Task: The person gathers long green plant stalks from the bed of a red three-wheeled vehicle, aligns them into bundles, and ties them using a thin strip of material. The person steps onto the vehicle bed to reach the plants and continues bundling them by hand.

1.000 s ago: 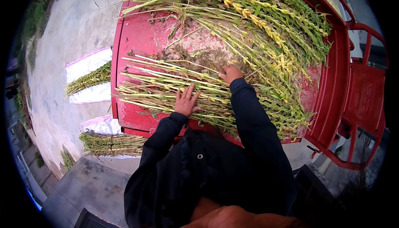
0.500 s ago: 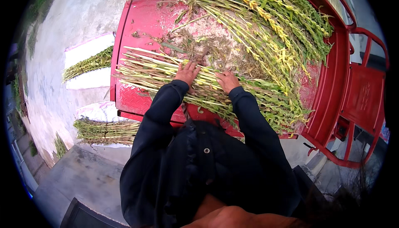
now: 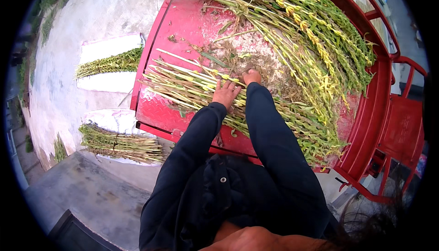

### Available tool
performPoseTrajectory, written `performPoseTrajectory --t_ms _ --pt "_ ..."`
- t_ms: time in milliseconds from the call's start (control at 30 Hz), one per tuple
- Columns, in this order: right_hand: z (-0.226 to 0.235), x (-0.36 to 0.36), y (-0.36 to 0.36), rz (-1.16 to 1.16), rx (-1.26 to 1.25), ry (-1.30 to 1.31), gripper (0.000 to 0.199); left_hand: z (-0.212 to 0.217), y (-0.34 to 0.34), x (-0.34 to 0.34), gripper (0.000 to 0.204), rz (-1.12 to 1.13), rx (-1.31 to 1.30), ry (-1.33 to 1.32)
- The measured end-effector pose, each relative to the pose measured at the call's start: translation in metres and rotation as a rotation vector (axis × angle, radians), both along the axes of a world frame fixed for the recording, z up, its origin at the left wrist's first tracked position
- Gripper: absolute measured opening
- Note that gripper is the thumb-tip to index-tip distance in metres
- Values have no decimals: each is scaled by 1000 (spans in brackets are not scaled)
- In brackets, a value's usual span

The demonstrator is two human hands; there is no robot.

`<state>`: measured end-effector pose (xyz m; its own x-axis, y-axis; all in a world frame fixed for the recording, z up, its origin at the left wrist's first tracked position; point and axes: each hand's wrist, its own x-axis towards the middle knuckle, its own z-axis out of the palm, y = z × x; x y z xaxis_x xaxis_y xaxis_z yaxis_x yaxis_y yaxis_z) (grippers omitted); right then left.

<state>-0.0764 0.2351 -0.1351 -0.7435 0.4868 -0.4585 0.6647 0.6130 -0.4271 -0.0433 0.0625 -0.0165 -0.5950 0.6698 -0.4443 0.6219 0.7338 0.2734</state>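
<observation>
Resting open, fingers spread, the left hand (image 3: 226, 93) lies on one loose layer of pale-stemmed, green-and-yellow leafy stalks (image 3: 183, 85). The right hand (image 3: 251, 76) is curled at the layer's far edge; whether it grips anything cannot be told. Layer on a red metal truck bed (image 3: 176, 27), cut ends toward 9 o'clock, leafy tops toward 4. One larger green-and-yellow stalk heap (image 3: 315, 27) at 2 o'clock. Two green stalk bundles, at 9 (image 3: 109, 63) and 8 (image 3: 121, 145), on two white sheets (image 3: 107, 45).

Glossy metal bed (image 3: 183, 24), rough stalks (image 3: 192, 86), matt concrete (image 3: 57, 98), sheets (image 3: 109, 45) perhaps plastic
</observation>
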Motion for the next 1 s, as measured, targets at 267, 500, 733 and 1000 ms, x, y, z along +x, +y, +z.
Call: performPoseTrajectory --t_ms 267,500,733,1000 --pt "50 60 11 -442 -1147 278 9 -17 -1 -17 109 4 30 -112" --pt "43 86 -7 -86 -769 353 13 13 -58 59 53 359 699 383" --pt "32 96 -26 -79 -582 470 24 -60 -83 197 41 1041 388 367" --pt "40 87 -5 -407 -940 412 23 -119 -76 181 23 841 137 -271"
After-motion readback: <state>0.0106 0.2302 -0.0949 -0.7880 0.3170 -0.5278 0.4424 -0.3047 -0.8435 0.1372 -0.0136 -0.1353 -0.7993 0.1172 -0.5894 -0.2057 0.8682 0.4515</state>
